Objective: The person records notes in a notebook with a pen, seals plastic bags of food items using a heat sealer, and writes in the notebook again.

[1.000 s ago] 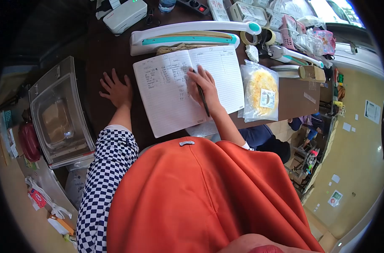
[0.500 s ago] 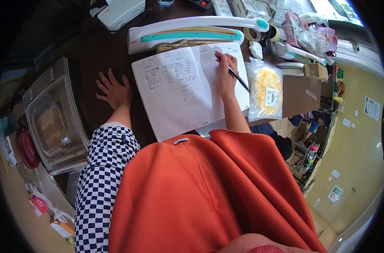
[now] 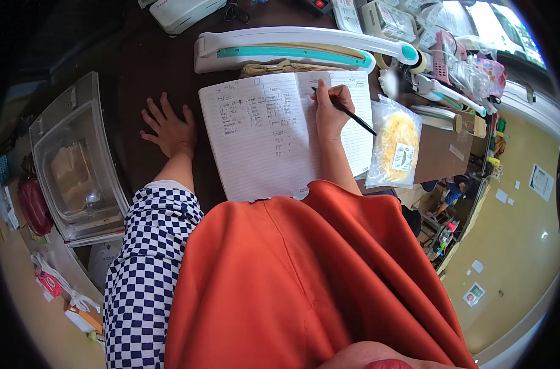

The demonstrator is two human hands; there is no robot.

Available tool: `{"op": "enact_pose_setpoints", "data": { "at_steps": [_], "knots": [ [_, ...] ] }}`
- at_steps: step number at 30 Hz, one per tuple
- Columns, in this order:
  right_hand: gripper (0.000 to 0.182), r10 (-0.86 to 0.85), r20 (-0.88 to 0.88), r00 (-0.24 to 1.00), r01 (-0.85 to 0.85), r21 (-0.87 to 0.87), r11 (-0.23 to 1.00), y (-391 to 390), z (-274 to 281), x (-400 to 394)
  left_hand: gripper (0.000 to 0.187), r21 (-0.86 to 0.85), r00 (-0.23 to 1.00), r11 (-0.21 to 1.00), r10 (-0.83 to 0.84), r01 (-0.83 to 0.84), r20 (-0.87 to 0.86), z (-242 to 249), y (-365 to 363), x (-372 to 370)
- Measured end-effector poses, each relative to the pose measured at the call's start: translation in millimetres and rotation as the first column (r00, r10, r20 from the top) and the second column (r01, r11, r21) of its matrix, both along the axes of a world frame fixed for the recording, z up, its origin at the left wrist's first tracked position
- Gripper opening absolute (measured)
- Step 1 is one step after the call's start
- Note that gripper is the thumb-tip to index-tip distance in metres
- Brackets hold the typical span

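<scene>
An open lined notebook [image 3: 249,166] lies on the dark table, with columns of handwriting on its left page and a few lines at the top of the right. My right hand [image 3: 332,111] is closed around a black pen [image 3: 356,117], its tip near the upper part of the right page. To the left of the notebook, my left hand [image 3: 170,130] rests flat on the tabletop, fingers spread, holding nothing. A clear plastic bag of yellowish food [image 3: 398,138] with a white label lies beside the notebook's right edge.
A white and teal bar-shaped sealer [image 3: 298,50] lies behind the notebook. A clear lidded case [image 3: 77,166] stands at the left. Plastic bags [image 3: 464,71], a pink basket [image 3: 440,58] and a second sealer [image 3: 446,92] crowd the back right. A person [image 3: 455,194] is partly visible beyond.
The view has shifted slightly. My right hand still grips the pen, now tilted a little differently over the right page. My left hand stays flat on the table.
</scene>
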State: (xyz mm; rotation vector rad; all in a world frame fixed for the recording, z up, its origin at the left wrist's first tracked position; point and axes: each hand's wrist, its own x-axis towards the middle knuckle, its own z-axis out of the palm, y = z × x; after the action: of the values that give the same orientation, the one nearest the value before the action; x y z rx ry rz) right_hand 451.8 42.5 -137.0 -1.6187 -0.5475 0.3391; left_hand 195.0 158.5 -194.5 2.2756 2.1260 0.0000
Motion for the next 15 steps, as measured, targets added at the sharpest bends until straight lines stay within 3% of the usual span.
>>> {"op": "enact_pose_setpoints", "data": {
  "at_steps": [5, 7, 10, 15],
  "knots": [
    [0.030, -0.048, 0.023, 0.999, 0.048, -0.015, 0.999, 0.6, -2.8, -0.1, 0.057, 0.003, 1.000, 1.000, -0.008, 0.008, 0.001, -0.6, 1.0, -0.2],
    [0.031, -0.028, 0.186, 0.982, 0.045, -0.086, 0.995, -0.7, -4.3, 1.7, 0.057, 0.004, 1.000, 1.000, -0.004, 0.004, 0.008, -0.9, 0.8, -0.1],
    [0.031, -0.019, 0.240, 0.971, 0.046, -0.108, 0.993, -2.0, -10.0, 4.0, 0.057, 0.008, 1.000, 1.000, -0.007, 0.007, -0.003, -1.7, 0.7, -0.6],
    [0.032, -0.035, 0.146, 0.989, 0.046, -0.076, 0.996, -0.2, -1.8, -0.7, 0.057, 0.018, 1.000, 1.000, -0.010, 0.010, -0.008, -3.0, 0.3, -1.1]
  ]
}}
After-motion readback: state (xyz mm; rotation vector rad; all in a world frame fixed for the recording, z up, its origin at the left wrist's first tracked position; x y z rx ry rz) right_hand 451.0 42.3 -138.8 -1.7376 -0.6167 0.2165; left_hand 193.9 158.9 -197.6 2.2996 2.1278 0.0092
